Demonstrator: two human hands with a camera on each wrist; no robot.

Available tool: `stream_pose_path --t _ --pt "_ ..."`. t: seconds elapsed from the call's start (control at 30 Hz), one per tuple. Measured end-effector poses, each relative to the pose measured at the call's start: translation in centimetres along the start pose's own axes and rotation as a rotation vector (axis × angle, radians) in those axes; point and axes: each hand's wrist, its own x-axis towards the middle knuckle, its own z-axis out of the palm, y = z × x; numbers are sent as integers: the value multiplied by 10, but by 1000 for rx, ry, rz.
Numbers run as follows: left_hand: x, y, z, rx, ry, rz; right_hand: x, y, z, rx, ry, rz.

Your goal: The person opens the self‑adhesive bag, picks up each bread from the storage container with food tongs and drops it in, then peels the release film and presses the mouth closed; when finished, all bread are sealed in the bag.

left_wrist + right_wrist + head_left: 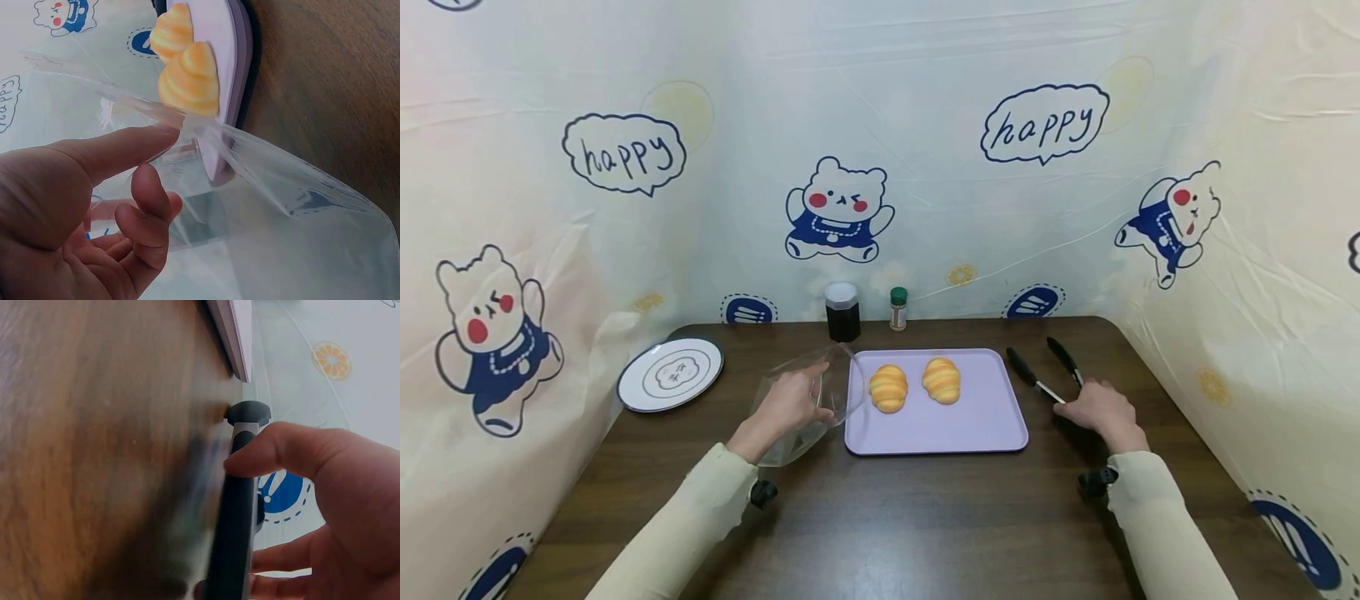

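At the right part of the dark wooden table (925, 525), the right hand (1101, 410) grips the tongs (1021, 364); in the right wrist view its thumb lies over the black handle and the other fingers are behind it, which, as I judge, permits the hand to press the two arms together; at this moment the arms stand apart, and their black tips point away from the person.

At the left, about equally near, the left hand (790, 402) grasps the clear plastic bag (793, 447); its fingers are bent and the thumb is at the edge of the film, but the exact pinch I cannot tell; probably it is held in this way so that its mouth spreads toward the tray; whether bag and tray touch is also not certain.

Between the hands lies the lavender tray (992, 425); on it are the left bread roll (888, 388) and the right bread roll (942, 381), side by side and apart; this middle place is perhaps chosen because both hands can reach it.

Farther to the left rests the white plate (642, 385), well apart from the tray; at the back edge stand the dark jar (842, 322) and the green-capped bottle (898, 317), presumably there to leave room; behind them hangs the printed cloth (925, 125).
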Motion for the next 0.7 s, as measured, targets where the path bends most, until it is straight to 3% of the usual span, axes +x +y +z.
stream_pose_path --t 0.43,0.7 --pt "2 -1 2 15 -3 -7 6 2 2 27 102 12" --pt "1 -1 3 16 3 9 -2 -7 -13 35 135 -88"
